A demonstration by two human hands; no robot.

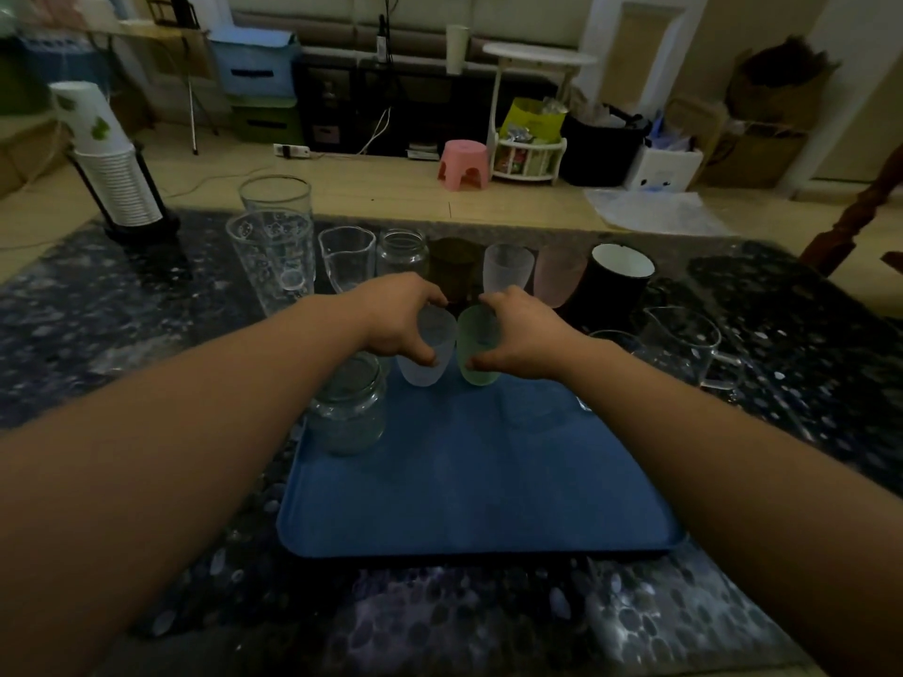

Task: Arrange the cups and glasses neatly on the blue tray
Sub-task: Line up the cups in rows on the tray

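Leftmost, a stack of paper cups leans on a black holder at the far left corner of the dark speckled counter. Next to it two tall clear glasses stand one behind the other, followed by a row along the far side: a clear beaker, a small jar, a dark cup, a frosted white cup, a pink cup and a black mug. Nearer, a clear glass jar sits on the left edge of the blue tray. The left hand grips a pale blue frosted cup from above at the tray's far edge, fingers curled round its rim. Just beside it, touching or nearly so, the right hand holds a green frosted cup the same way. Right of the tray a clear glass pitcher with a handle stands on the counter.
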